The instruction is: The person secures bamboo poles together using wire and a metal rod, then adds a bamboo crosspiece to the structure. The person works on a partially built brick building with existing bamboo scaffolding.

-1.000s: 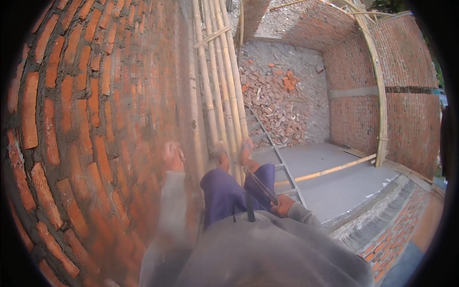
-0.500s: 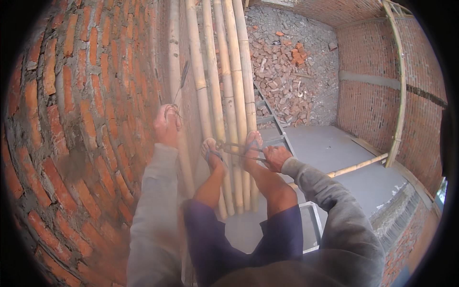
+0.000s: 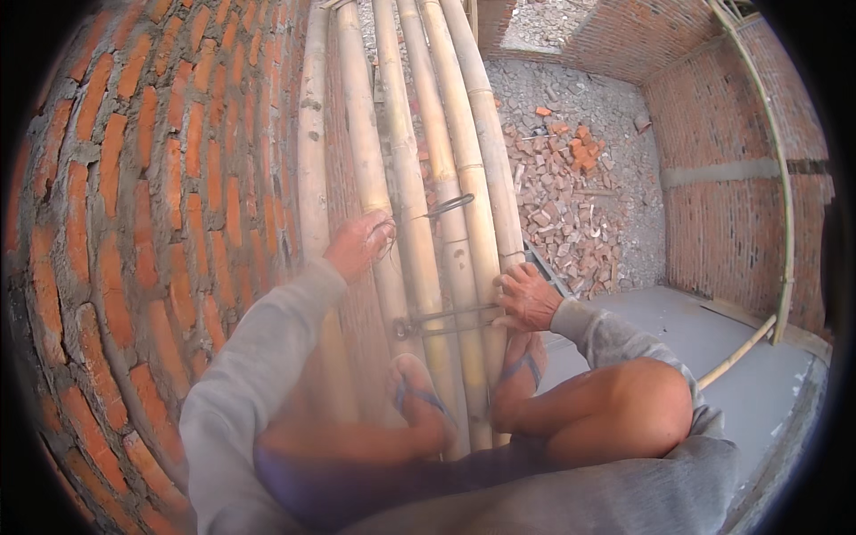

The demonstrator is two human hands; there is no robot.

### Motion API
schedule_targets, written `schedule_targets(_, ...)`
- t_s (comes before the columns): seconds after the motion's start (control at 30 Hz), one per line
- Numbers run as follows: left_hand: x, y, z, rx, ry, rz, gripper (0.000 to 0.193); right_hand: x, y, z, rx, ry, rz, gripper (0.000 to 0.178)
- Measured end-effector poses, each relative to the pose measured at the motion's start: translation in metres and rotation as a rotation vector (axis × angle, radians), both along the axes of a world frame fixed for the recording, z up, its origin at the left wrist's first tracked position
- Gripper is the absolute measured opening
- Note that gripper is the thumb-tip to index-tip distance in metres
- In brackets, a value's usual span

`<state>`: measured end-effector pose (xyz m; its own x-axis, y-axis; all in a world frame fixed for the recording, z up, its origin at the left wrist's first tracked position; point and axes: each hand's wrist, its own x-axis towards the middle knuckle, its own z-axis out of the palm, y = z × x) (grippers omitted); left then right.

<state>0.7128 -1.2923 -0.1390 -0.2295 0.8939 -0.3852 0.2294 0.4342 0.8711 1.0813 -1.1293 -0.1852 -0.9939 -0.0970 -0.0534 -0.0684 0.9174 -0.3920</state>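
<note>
I crouch with sandalled feet on a row of bamboo poles [image 3: 407,178]. My left hand [image 3: 358,246] is closed around a thin dark tie wire [image 3: 450,206], whose bundled end lies over the middle poles. Lower down, my right hand [image 3: 528,299] is closed at the handle ends of long-handled pincers [image 3: 446,323]. The pincers lie across the poles, their round head [image 3: 403,328] pointing left, just beyond my left foot. My right fingers rest at the outermost pole on the right and partly hide the handles.
A rough brick wall [image 3: 116,267] rises close on the left. Far below on the right lie a heap of broken bricks [image 3: 557,192] and a grey floor [image 3: 606,348]. A ladder rail [image 3: 544,267] shows beside the poles. An upright bamboo pole [image 3: 785,178] stands at the far right.
I have gone from a more upright stance to a deep crouch. My left hand has brought the wire right, over the poles; my right hand has lowered the pincers onto them.
</note>
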Motion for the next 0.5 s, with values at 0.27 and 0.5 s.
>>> schedule_targets(0.27,0.048,0.005,0.002,0.115,-0.093,-0.34,0.02,-0.079,0.015,0.086,-0.241,0.026,-0.282,0.064)
schedule_targets(0.5,0.102,-0.032,-0.022,0.278,-0.021,0.202,0.027,-0.042,0.016,0.041,-0.568,-0.342,-0.299,0.029)
